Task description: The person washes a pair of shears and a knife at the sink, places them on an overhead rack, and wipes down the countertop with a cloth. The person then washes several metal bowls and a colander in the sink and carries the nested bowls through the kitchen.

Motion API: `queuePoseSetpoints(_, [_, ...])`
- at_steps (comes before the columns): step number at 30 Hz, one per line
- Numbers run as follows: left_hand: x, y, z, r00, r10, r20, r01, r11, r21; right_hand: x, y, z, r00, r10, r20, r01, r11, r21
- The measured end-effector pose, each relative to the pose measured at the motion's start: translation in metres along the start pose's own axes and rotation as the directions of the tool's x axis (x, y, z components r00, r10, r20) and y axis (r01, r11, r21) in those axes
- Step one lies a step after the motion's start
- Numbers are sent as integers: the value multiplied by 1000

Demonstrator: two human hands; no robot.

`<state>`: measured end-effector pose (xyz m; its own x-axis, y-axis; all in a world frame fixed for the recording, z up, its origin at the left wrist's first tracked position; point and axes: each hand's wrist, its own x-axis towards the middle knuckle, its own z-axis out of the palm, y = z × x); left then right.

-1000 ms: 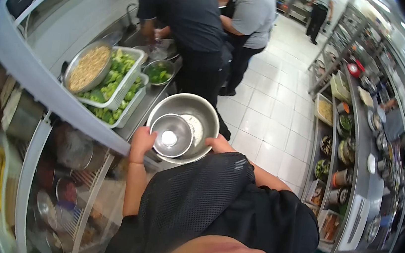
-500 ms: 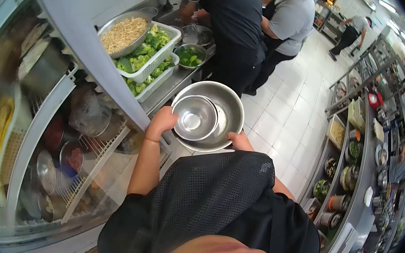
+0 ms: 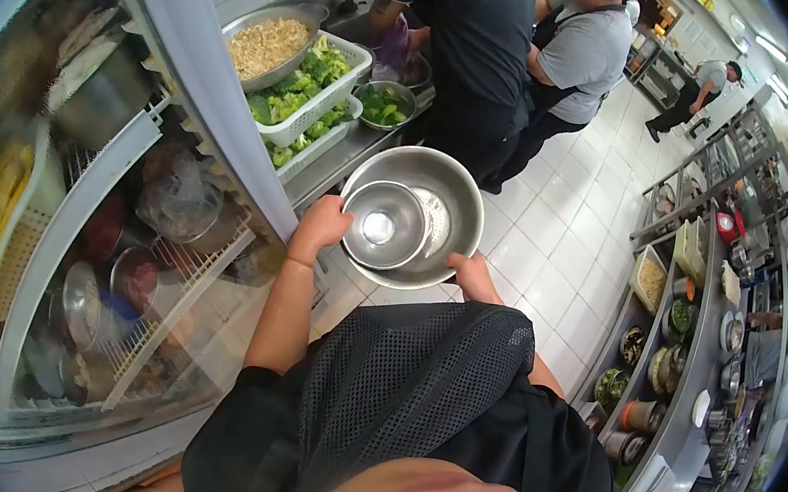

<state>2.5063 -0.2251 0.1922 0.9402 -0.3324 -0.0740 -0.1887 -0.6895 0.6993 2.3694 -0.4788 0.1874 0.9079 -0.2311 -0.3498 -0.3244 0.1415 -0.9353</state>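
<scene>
A large metal mixing bowl (image 3: 450, 182) is held out in front of my apron. Inside it, toward the left, lies a smaller metal bowl (image 3: 379, 230), with some pale residue or wet glare on the large bowl's floor beside it. My left hand (image 3: 321, 226) is closed at the left rim, by the edges of both bowls; whether it pinches the small one too I cannot tell. My right hand (image 3: 474, 277) grips the large bowl's lower right rim, thumb over the edge.
On my left is a glass-front fridge (image 3: 136, 246) stocked with food. Ahead, a steel counter holds a broccoli basket (image 3: 291, 123), a strainer of pale shreds (image 3: 268, 49) and a bowl of greens (image 3: 386, 106). A person (image 3: 472, 70) stands at the sink. Shelving (image 3: 635, 390) lines the right.
My view has shifted slightly, and the bowls stay in both my hands. The person at the sink now has something purple in hand. A person far off has moved a little.
</scene>
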Motion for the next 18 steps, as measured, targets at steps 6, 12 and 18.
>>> queuePoseSetpoints(6, [-1,-2,0,999,-38,-4,37,996,-85,-3,3,-3,998,58,19,-59,997,42])
queuePoseSetpoints(12, [-12,16,-8,998,-52,-23,51,998,-29,-11,-2,-3,998,41,44,-44,997,61])
queuePoseSetpoints(18, [5,-16,9,999,3,-53,-4,1000,-24,-15,-4,-3,997,49,63,-53,996,69])
